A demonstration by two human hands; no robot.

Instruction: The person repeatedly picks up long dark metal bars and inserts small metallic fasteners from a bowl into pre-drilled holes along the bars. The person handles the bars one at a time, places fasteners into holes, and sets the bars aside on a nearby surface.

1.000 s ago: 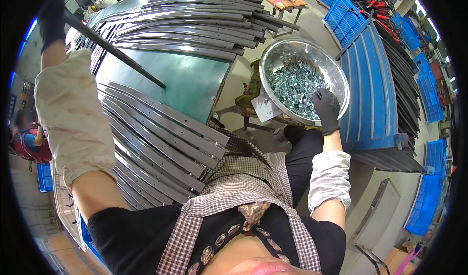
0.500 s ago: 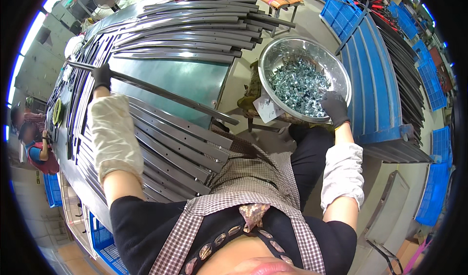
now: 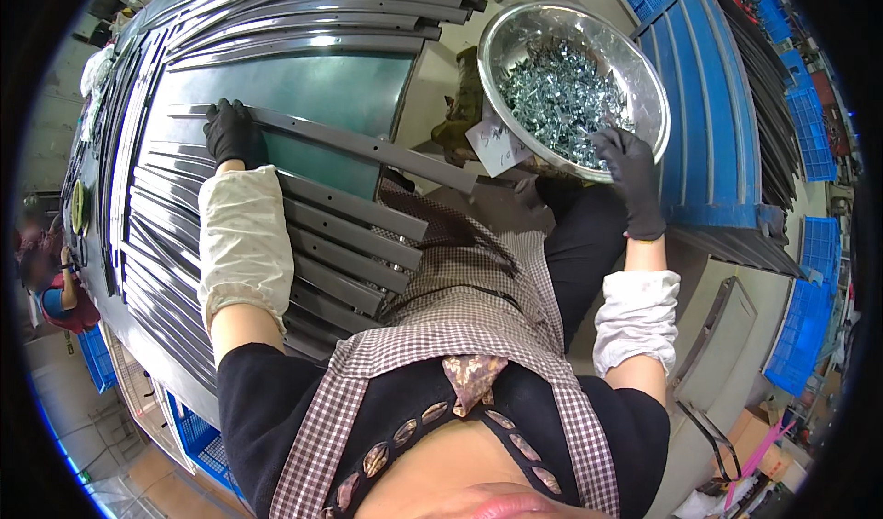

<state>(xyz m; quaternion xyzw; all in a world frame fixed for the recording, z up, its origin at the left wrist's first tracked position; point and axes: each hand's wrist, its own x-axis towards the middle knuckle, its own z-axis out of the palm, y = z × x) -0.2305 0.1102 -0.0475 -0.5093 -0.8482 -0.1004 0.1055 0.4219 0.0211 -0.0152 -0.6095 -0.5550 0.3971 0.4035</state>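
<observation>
I see the left hand (image 3: 232,134) closed around a long dark metal bar (image 3: 354,142) near its far end. The bar has little holes in it, and it slants across the green tabletop (image 3: 354,82) so that its near end sticks out past the table's edge, on the side where the big silver bowl (image 3: 648,82) is. The right hand (image 3: 630,174) is at the bowl's near side, with its fingers bent and close to the small shiny clips (image 3: 561,96); I can't tell if it has one between the fingertips. I think the job is partway along. In the front row of bars (image 3: 336,234), bright bits show by some of the ends, so a few of those may be done, though I can't be sure how many. I see no clip on the near end of the bar in the left hand, so I'd guess this one isn't finished. Plenty looks left over: the back pile of bars (image 3: 313,8) lies across the far side of the table, and the bowl has a big heap of clips in it. Whether those back bars have clips on them is too hard for me to see.
</observation>
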